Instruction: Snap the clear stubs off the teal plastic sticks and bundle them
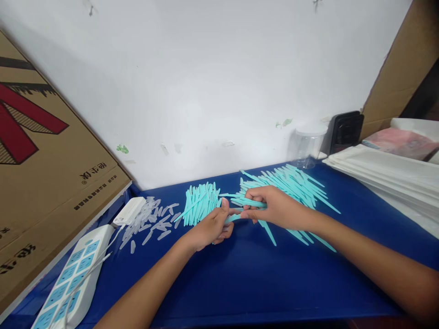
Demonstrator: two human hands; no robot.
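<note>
My left hand (212, 226) is closed, with thumb up, around one end of a slim turquoise plastic stick (233, 219) that looks like an eyebrow razor. The fingertips of my right hand (267, 208) pinch the other end of it. More turquoise razors (252, 202) lie bundled in the same right hand, pointing left. Beneath and behind that hand spreads a large loose pile of turquoise razors (295, 183). A neater stack of razors (200, 201) lies just beyond my left hand. Small translucent blade caps (151, 219) are scattered to its left.
A white power strip (91, 269) with cables and a white adapter (129, 211) stand at left by a large cardboard box (51, 173). At back right are a clear jar (307, 146), a black container (346, 132) and stacked white sheets (384, 173). Everything rests on a blue tabletop (240, 283) against a white wall.
</note>
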